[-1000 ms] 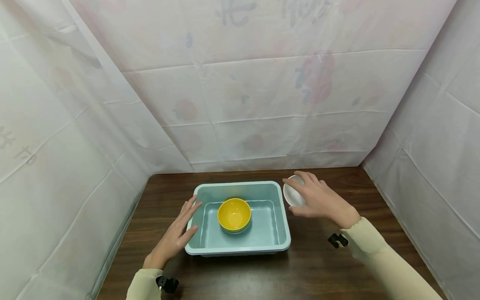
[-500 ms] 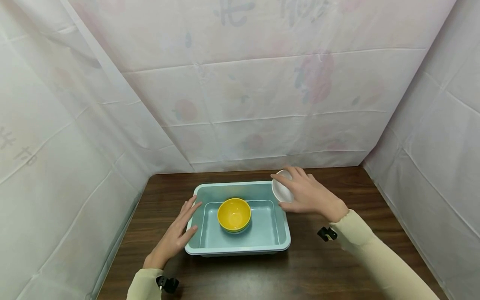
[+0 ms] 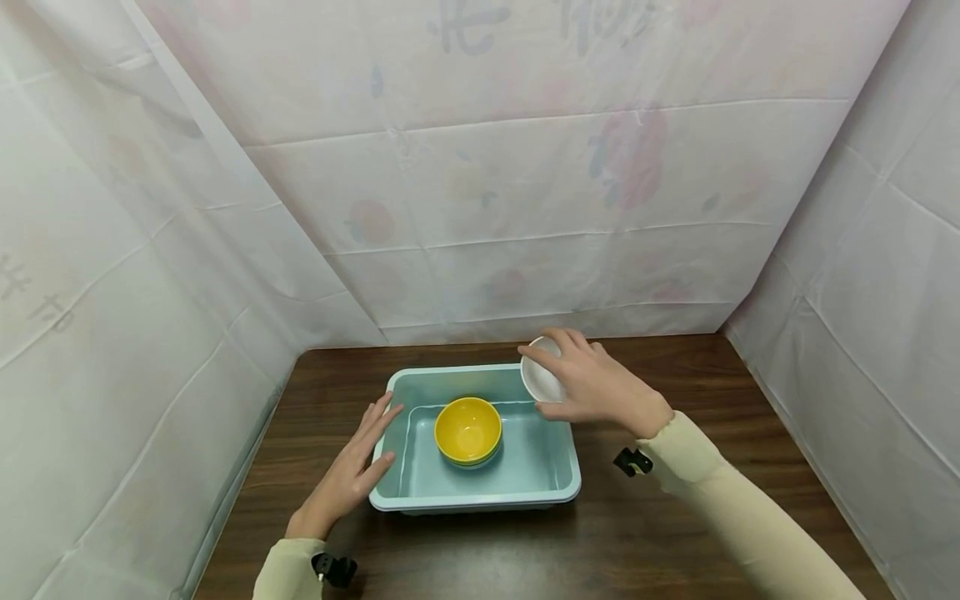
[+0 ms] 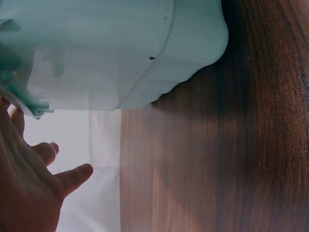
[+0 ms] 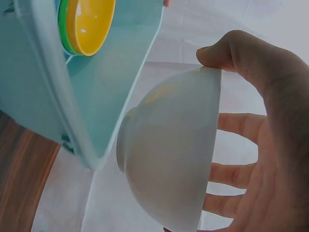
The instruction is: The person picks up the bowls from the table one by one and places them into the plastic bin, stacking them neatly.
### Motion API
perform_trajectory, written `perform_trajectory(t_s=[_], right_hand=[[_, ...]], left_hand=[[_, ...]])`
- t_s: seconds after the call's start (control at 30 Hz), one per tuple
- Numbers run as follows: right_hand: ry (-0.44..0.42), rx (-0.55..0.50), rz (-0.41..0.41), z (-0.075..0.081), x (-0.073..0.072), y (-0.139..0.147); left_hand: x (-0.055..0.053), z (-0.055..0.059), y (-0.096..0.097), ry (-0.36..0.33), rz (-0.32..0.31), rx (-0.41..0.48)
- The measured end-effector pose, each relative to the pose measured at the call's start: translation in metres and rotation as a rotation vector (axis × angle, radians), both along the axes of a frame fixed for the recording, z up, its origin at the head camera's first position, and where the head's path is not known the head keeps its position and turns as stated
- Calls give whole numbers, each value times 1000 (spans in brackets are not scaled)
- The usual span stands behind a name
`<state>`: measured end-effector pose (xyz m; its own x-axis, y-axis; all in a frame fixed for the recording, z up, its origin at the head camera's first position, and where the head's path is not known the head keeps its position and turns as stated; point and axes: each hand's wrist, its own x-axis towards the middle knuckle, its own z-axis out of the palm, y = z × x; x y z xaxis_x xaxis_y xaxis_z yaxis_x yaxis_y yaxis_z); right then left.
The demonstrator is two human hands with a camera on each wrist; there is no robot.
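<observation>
A white bowl (image 5: 169, 145) is gripped at its rim by my right hand (image 3: 596, 383), thumb on one side and fingers on the other. In the head view that bowl (image 3: 542, 377) hangs over the right back corner of a pale blue-green basin (image 3: 517, 471). Inside the basin, a yellow bowl (image 3: 468, 429) sits nested on other bowls; a green rim (image 5: 63, 29) shows beneath it in the right wrist view. My left hand (image 3: 351, 467) rests on the basin's left rim with fingers spread. In the left wrist view, its fingers touch the basin wall's edge (image 4: 36, 108).
The basin stands on a dark brown wooden table (image 3: 480, 558). White printed sheets (image 3: 525, 208) hang behind the table and along both sides. A black wrist camera (image 3: 633, 461) sits on the right wrist, and another camera (image 3: 335, 570) on the left.
My right hand has carried the white bowl leftward, from beside the basin's right edge to over its back right corner. The left hand and the yellow bowl have stayed in place.
</observation>
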<state>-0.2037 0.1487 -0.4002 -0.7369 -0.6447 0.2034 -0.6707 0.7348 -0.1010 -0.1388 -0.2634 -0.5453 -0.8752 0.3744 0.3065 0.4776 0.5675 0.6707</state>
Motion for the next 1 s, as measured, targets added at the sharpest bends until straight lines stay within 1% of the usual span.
perform_trajectory(t_s=[0.2,0.33,0.6,0.77,1.0], right_hand=[[-8,-3,13,3,-1,-10],[-4,-9,21,4,-2,-16],[-34,9,34,7,-4,-26],[-29,14,39,5,-8,-31],[-40,30,53,1,-11,-38]], left_hand=[[0,1,1,-3,4,-8],[0,0,1,12,5,-14],[1,2,1,-8,11,-11],[0,2,0,-19,15,-6],[1,1,0,-5,13,-7]])
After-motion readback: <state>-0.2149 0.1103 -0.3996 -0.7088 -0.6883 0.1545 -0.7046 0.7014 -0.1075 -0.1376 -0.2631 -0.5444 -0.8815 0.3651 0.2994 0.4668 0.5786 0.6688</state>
